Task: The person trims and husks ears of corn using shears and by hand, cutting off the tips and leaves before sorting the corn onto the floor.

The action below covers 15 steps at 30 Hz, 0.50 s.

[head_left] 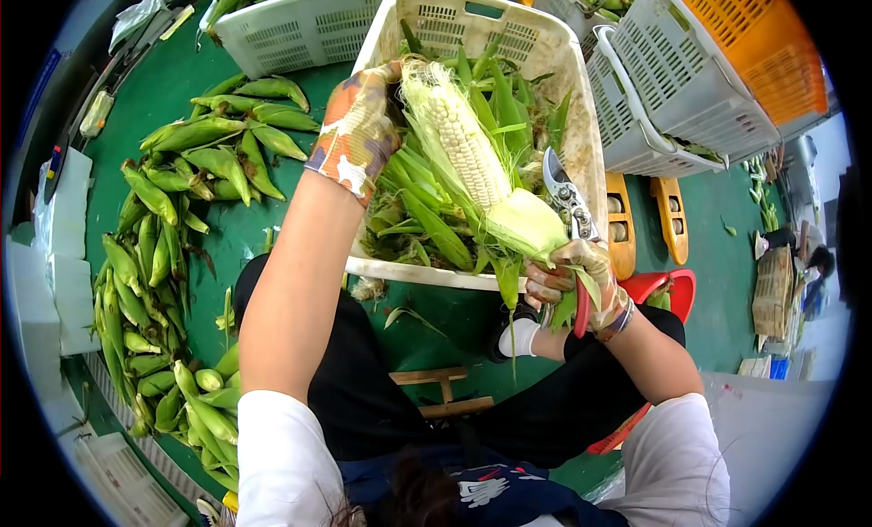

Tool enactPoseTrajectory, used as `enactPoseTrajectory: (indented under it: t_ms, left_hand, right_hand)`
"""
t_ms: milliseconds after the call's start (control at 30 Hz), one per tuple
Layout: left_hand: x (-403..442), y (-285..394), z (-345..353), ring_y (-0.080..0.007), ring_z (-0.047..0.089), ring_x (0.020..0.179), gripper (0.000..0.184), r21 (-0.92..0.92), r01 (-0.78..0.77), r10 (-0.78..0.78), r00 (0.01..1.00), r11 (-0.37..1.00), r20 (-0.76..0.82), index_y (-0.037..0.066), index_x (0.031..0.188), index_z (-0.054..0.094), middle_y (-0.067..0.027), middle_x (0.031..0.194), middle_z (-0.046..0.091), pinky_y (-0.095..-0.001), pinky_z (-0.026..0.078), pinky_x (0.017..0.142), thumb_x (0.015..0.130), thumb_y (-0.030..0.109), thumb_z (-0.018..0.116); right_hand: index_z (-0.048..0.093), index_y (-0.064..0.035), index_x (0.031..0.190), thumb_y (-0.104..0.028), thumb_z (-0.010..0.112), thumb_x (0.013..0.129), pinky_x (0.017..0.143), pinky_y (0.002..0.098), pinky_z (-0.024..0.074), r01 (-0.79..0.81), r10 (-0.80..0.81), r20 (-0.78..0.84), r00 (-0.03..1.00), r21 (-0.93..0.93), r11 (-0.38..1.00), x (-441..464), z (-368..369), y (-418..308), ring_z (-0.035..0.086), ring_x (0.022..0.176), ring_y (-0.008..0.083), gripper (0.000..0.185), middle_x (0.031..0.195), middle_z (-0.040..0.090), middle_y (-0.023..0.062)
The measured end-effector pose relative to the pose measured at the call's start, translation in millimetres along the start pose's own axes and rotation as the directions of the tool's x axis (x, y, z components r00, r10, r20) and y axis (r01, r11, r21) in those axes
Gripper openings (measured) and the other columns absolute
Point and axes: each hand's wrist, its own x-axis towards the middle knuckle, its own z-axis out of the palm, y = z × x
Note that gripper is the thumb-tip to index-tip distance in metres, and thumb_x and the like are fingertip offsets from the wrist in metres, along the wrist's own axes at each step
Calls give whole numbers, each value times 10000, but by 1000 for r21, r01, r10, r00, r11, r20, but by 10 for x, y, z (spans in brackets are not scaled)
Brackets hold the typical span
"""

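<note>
Half-husked corn [459,132], green floor [713,273], stacked crates [674,62]

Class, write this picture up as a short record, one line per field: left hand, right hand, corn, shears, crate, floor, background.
Left hand: gloved, at the corn's tip; fingers partly hidden
Right hand: gloved, holding shears by the corn's stem end
Corn: pale kernels showing, husk around the base
Shears: metal blades, red handle
Crate: white, holding loose green husks
Floor: green, with unhusked ears piled at left
Background: white and orange crates at upper right
</note>
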Motion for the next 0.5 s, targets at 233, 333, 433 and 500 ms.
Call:
enactPoseTrajectory:
  t_ms: [233,333,433,500]
  left_hand:
    - [-368,-42,219,-169,569,876,442,387,-596,530,803,704,271,-36,1149,520,-105,1010,602,-279,459,772,852,283,587]
    - [-461,-91,402,-192,549,918,407,436,-581,474,813,687,337,-30,1107,474,-111,1002,567,-272,429,858,803,183,641]
    - [-494,-288,551,-197,524,939,399,419,-650,577,759,635,303,-30,1122,453,-117,1024,538,-287,413,879,767,55,614]
    - [-646,-255,643,-179,542,894,355,385,-639,555,769,666,317,-46,1083,479,-105,982,557,-271,425,851,750,-11,598]
  right_hand:
    - [457,-9,692,-216,511,824,484,262,328,221,-207,80,975,-264,939,-14,331,-12,387,536,172,251,581,375,53]
    - [541,7,816,-211,511,824,496,242,360,513,-409,309,859,-518,685,-30,498,-116,406,538,140,221,655,449,47]
    - [519,-16,799,-249,484,856,525,273,382,524,-495,202,845,-500,690,-59,917,-194,413,537,136,242,630,419,47]
    - [559,-2,852,-234,496,848,557,277,450,556,-524,215,824,-480,678,-42,928,-347,527,607,155,240,708,531,73]
